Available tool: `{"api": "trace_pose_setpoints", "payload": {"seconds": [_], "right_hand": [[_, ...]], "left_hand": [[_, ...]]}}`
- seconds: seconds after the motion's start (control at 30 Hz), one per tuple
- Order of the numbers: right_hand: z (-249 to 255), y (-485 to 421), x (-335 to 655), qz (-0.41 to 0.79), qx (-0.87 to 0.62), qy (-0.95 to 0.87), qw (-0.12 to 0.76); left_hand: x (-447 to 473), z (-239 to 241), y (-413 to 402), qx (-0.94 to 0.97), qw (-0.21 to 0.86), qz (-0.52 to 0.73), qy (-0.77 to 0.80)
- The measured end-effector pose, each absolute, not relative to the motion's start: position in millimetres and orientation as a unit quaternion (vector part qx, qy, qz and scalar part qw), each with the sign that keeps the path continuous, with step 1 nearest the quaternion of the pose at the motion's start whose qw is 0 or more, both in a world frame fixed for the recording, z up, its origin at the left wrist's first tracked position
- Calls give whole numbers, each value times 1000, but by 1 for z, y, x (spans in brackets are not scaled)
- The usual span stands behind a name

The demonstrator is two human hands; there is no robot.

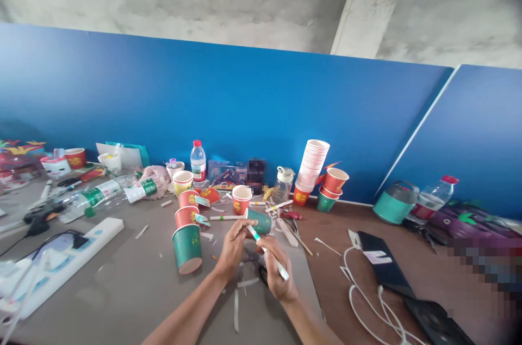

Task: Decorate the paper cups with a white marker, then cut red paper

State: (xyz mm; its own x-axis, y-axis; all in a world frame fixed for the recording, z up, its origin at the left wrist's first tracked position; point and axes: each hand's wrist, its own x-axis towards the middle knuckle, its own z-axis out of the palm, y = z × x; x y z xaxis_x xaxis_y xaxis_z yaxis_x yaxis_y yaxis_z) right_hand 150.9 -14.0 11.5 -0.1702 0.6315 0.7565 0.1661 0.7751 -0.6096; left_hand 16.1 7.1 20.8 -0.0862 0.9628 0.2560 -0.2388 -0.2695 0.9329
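Note:
My left hand (233, 246) is closed on a green paper cup (260, 221), which lies tilted on its side in the air over the desk. In my right hand (280, 271) is a white marker pen (283, 270) with a teal band, its front end close to the cup and my left fingertips. Whether the tip touches the cup I cannot tell. Left of my hands a larger green paper cup (187, 251) leans in a line with red paper cups (186, 218) that carry small paper tabs. Under my hands, a dark object (263, 273), perhaps scissors, is partly hidden.
Behind my hands stand a red cup (242, 201), a glass jar (283, 184) and a tall cup stack (312, 165). Paper strips (236, 309) litter the desk. A power strip (77, 263) and plastic bottles (101, 192) lie left; a white cable (354, 296) curls right.

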Motion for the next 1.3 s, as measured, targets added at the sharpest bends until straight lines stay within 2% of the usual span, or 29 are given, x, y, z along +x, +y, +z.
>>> {"api": "trace_pose_setpoints", "payload": {"seconds": [0.23, 0.53, 1.07, 1.3], "right_hand": [[8, -14, 151, 186, -266, -733, 597], [7, -20, 146, 122, -248, -779, 563], [12, -14, 150, 208, -251, -753, 572], [23, -13, 155, 207, -256, -776, 538]], "left_hand": [[19, 20, 3, 495, 450, 626, 400], [20, 19, 4, 497, 403, 630, 440], [16, 24, 6, 495, 391, 628, 456], [9, 30, 12, 514, 451, 572, 453]]}}
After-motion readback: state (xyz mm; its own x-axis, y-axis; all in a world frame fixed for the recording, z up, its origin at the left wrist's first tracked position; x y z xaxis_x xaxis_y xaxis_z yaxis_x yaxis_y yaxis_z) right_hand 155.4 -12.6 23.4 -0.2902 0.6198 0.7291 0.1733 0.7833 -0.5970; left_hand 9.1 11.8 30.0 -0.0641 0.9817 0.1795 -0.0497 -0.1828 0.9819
